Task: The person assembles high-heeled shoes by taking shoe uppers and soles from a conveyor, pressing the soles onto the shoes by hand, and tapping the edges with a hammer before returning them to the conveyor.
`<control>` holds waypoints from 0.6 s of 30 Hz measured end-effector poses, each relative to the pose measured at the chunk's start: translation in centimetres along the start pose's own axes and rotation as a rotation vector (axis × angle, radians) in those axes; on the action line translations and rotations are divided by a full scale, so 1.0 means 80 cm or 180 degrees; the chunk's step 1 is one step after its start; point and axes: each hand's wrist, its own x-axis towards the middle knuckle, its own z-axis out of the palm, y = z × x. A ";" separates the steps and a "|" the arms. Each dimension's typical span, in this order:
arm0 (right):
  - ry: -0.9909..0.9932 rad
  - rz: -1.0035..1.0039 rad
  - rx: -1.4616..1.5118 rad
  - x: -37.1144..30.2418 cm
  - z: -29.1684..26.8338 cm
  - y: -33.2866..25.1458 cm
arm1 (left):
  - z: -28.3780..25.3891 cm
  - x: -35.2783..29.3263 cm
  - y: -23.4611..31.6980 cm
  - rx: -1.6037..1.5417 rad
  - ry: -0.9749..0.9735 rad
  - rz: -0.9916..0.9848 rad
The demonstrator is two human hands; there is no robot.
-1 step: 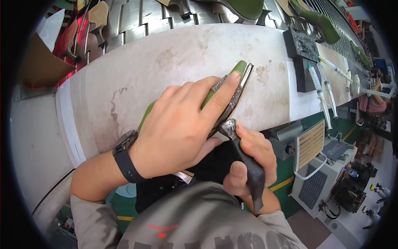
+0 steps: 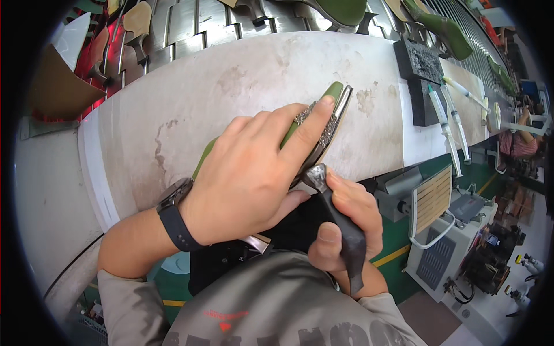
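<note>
A green high-heeled shoe (image 2: 331, 90) with a glittering band lies on its side under my left hand (image 2: 254, 167). The fingers are wrapped over its upper, the index finger stretched along it toward the toe. Its metallic heel (image 2: 256, 243) pokes out beneath my wrist. My right hand (image 2: 352, 225) is closed around a dark shoemaker's hammer (image 2: 345, 230). The hammer's worn, shiny face (image 2: 315, 176) is close to the shoe's sole edge; whether they touch I cannot tell. Its tapered end points toward me, and my palm hides the handle.
Under the shoe is a stained pale work surface (image 2: 196, 104). Syringes (image 2: 444, 124) and black blocks (image 2: 418, 63) sit to the right. Beyond runs a metal slat conveyor (image 2: 213, 23) carrying green shoes (image 2: 447, 34). A machine (image 2: 444, 242) stands at lower right; another person (image 2: 519, 144) is farther off.
My right hand and the hammer have shifted very slightly left. The left hand and shoe have barely moved.
</note>
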 end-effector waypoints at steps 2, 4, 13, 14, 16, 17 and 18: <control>0.0135 0.0016 -0.0023 -0.003 0.012 -0.011 | 0.001 -0.001 -0.001 0.0024 0.0088 0.0065; -0.0155 0.0000 -0.0353 -0.003 0.020 -0.024 | 0.004 -0.003 -0.005 -0.0024 0.0089 0.0086; -0.0507 -0.0348 -0.0740 0.033 -0.011 -0.038 | -0.015 -0.040 -0.058 -0.0695 -0.0016 0.0099; -0.0541 -0.0363 -0.0796 0.035 -0.014 -0.034 | -0.015 -0.046 -0.063 -0.0788 0.0018 -0.0019; -0.0766 -0.0449 -0.0906 0.033 -0.006 -0.031 | -0.017 -0.047 -0.059 -0.0812 0.0043 -0.0097; -0.0828 -0.0402 -0.0799 0.029 0.001 -0.032 | -0.018 -0.045 -0.057 -0.0815 0.0068 -0.0149; -0.0889 -0.0352 -0.0694 0.025 0.006 -0.034 | -0.016 -0.045 -0.058 -0.0834 0.0070 -0.0179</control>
